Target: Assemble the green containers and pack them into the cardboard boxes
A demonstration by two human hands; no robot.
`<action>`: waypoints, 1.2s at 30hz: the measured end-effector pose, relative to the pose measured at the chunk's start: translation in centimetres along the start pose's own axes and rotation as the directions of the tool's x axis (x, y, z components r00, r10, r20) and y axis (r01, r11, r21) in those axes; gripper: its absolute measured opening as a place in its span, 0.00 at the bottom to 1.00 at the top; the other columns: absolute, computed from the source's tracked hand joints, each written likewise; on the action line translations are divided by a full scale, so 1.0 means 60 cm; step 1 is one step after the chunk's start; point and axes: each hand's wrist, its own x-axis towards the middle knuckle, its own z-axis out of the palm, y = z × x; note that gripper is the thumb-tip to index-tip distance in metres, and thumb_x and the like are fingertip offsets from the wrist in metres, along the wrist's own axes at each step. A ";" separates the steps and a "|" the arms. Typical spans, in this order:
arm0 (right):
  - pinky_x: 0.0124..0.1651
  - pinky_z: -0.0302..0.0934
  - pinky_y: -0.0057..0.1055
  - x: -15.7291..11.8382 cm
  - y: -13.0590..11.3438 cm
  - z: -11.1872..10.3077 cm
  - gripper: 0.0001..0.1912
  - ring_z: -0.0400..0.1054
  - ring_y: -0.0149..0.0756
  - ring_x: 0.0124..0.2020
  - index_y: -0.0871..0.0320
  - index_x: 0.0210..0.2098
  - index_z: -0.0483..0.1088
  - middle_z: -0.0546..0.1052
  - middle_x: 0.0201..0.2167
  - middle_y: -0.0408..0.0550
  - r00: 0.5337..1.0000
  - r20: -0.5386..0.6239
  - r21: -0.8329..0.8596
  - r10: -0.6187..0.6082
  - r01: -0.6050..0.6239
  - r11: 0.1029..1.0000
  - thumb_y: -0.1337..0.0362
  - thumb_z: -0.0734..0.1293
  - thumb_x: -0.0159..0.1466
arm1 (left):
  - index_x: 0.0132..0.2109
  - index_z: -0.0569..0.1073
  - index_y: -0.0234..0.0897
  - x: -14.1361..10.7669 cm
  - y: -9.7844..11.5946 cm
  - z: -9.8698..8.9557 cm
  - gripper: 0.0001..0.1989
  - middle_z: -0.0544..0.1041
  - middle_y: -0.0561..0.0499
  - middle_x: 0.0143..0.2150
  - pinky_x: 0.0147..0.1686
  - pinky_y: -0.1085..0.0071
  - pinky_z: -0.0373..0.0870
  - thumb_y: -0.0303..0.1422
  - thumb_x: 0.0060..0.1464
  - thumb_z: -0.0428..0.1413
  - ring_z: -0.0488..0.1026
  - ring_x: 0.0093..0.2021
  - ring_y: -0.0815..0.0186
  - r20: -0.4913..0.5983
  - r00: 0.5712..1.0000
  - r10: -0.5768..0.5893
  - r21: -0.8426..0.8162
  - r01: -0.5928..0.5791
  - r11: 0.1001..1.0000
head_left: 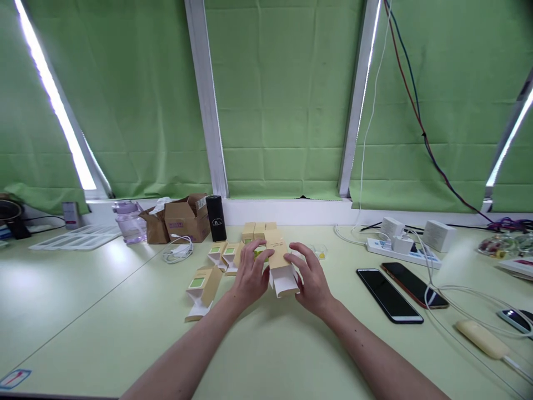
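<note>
Between my hands is a small yellow cardboard box (280,256), its white inner flaps spread toward me. My left hand (251,273) grips its left side, thumb and fingers bent against the card. On the opposite side, my right hand (311,278) holds it with curled fingers. Left of my hands lies an open yellow box (204,286) with a green label and its flap out. Two similar open boxes (225,254) sit behind it. Farther back, several closed yellow boxes (259,229) stand in a row. A small clear plastic piece (320,251) rests beyond my right hand.
At the back left are a brown carton (187,218), a black cylinder (216,218), a purple bottle (130,222) and a coiled white cable (179,251). Two phones (390,295), a power strip (403,253), loose cables and a cream-coloured device (482,338) lie to the right.
</note>
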 end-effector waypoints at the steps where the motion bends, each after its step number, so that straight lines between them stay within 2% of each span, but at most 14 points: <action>1: 0.58 0.68 0.55 0.000 0.000 0.000 0.32 0.62 0.53 0.66 0.47 0.67 0.58 0.65 0.64 0.59 1.000 -0.003 -0.002 0.003 -0.003 1.000 0.75 0.61 0.65 | 0.60 0.64 0.43 0.000 0.000 0.000 0.24 0.67 0.37 0.59 0.56 0.48 0.72 0.23 0.59 0.57 0.67 0.62 0.49 -0.020 1.000 0.005 0.016 -0.005 1.000; 5: 0.59 0.67 0.55 -0.001 0.004 0.001 0.32 0.63 0.52 0.64 0.48 0.69 0.54 0.66 0.62 0.59 0.998 -0.032 -0.005 0.049 -0.049 0.999 0.74 0.59 0.67 | 0.58 0.65 0.43 0.002 0.006 -0.007 0.23 0.66 0.37 0.59 0.56 0.48 0.72 0.23 0.59 0.58 0.66 0.64 0.49 -0.067 0.998 0.014 0.018 -0.013 1.000; 8: 0.58 0.67 0.55 -0.003 0.012 0.003 0.31 0.65 0.52 0.62 0.49 0.68 0.54 0.67 0.59 0.59 0.996 -0.050 -0.016 0.072 -0.073 0.997 0.72 0.60 0.68 | 0.58 0.64 0.41 0.008 0.014 -0.014 0.24 0.65 0.35 0.61 0.58 0.47 0.72 0.26 0.57 0.60 0.65 0.65 0.47 -0.068 0.997 -0.020 -0.082 0.015 0.996; 11: 0.57 0.67 0.54 -0.004 0.016 0.005 0.30 0.66 0.53 0.60 0.50 0.68 0.55 0.68 0.58 0.59 0.993 -0.065 -0.019 0.096 -0.098 0.995 0.72 0.61 0.68 | 0.57 0.67 0.38 0.016 0.020 -0.017 0.24 0.67 0.34 0.62 0.60 0.45 0.70 0.30 0.56 0.63 0.65 0.65 0.46 -0.055 0.989 -0.136 -0.211 0.122 0.970; 13: 0.57 0.67 0.54 -0.003 0.016 0.005 0.30 0.66 0.53 0.59 0.49 0.67 0.56 0.68 0.58 0.58 0.991 -0.071 -0.019 0.110 -0.112 0.994 0.71 0.61 0.67 | 0.57 0.69 0.39 0.018 0.020 -0.014 0.23 0.69 0.36 0.61 0.62 0.45 0.68 0.32 0.55 0.65 0.65 0.66 0.47 -0.032 0.965 -0.261 -0.310 0.239 0.920; 15: 0.57 0.67 0.54 -0.002 0.015 0.004 0.30 0.66 0.53 0.59 0.50 0.67 0.57 0.68 0.57 0.58 0.991 -0.071 -0.018 0.118 -0.119 0.993 0.70 0.62 0.67 | 0.58 0.70 0.39 0.016 0.017 -0.009 0.25 0.71 0.38 0.61 0.61 0.49 0.70 0.35 0.55 0.66 0.69 0.64 0.48 0.007 0.903 -0.431 -0.470 0.383 0.795; 18: 0.56 0.67 0.55 -0.002 0.013 0.003 0.29 0.66 0.54 0.59 0.50 0.67 0.58 0.68 0.57 0.59 0.991 -0.061 -0.021 0.123 -0.124 0.992 0.69 0.62 0.67 | 0.57 0.72 0.36 0.011 0.011 0.001 0.28 0.76 0.38 0.56 0.57 0.56 0.73 0.38 0.52 0.69 0.75 0.57 0.51 0.164 0.740 -0.652 -0.712 0.547 0.440; 20: 0.56 0.67 0.55 -0.003 0.013 0.004 0.29 0.66 0.54 0.59 0.50 0.66 0.58 0.68 0.57 0.59 0.991 -0.053 -0.027 0.126 -0.127 0.991 0.69 0.62 0.67 | 0.54 0.74 0.34 0.010 0.007 0.005 0.27 0.80 0.39 0.52 0.55 0.57 0.74 0.40 0.50 0.70 0.78 0.54 0.51 0.306 0.643 -0.702 -0.776 0.596 0.207; 21: 0.56 0.67 0.55 -0.004 0.014 0.004 0.29 0.66 0.55 0.59 0.51 0.66 0.58 0.68 0.57 0.59 0.991 -0.051 -0.031 0.127 -0.128 0.991 0.69 0.62 0.67 | 0.53 0.76 0.34 0.011 0.005 0.006 0.27 0.81 0.39 0.50 0.55 0.57 0.74 0.41 0.49 0.71 0.78 0.54 0.51 0.362 0.609 -0.705 -0.790 0.602 0.114; 23: 0.56 0.67 0.56 -0.005 0.015 0.005 0.28 0.66 0.55 0.59 0.51 0.66 0.58 0.68 0.57 0.59 0.990 -0.050 -0.039 0.128 -0.130 0.991 0.69 0.62 0.67 | 0.52 0.77 0.34 0.013 0.003 0.007 0.27 0.82 0.39 0.51 0.55 0.58 0.73 0.42 0.49 0.71 0.78 0.56 0.50 0.435 0.577 -0.692 -0.809 0.587 -0.018; 25: 0.57 0.67 0.55 -0.006 0.015 0.005 0.28 0.66 0.54 0.59 0.51 0.66 0.58 0.68 0.57 0.59 0.991 -0.050 -0.040 0.128 -0.130 0.991 0.69 0.62 0.67 | 0.53 0.78 0.34 0.015 0.001 0.009 0.27 0.81 0.39 0.53 0.56 0.60 0.73 0.42 0.50 0.71 0.77 0.58 0.51 0.470 0.569 -0.674 -0.820 0.564 -0.096; 31: 0.58 0.67 0.54 -0.006 0.009 0.005 0.29 0.66 0.52 0.60 0.50 0.66 0.58 0.67 0.58 0.58 0.990 -0.032 0.026 0.135 -0.134 0.991 0.72 0.59 0.67 | 0.58 0.75 0.34 0.010 0.000 0.017 0.30 0.81 0.41 0.54 0.53 0.66 0.73 0.41 0.51 0.70 0.78 0.56 0.55 0.544 0.516 -0.662 -0.791 0.578 -0.199; 34: 0.56 0.71 0.53 -0.008 0.007 0.009 0.30 0.69 0.50 0.58 0.49 0.67 0.59 0.65 0.60 0.58 0.986 0.002 0.099 0.165 -0.164 0.981 0.73 0.57 0.68 | 0.61 0.73 0.35 0.006 0.002 0.018 0.34 0.83 0.42 0.49 0.51 0.65 0.73 0.41 0.51 0.71 0.80 0.52 0.56 0.545 0.497 -0.675 -0.775 0.607 -0.179; 36: 0.53 0.73 0.52 -0.011 0.006 0.012 0.30 0.72 0.48 0.54 0.48 0.67 0.58 0.63 0.61 0.58 0.981 0.042 0.148 0.191 -0.195 0.970 0.73 0.57 0.68 | 0.62 0.71 0.35 0.006 0.005 0.017 0.36 0.84 0.43 0.46 0.51 0.65 0.73 0.41 0.50 0.71 0.81 0.49 0.56 0.538 0.501 -0.679 -0.765 0.628 -0.142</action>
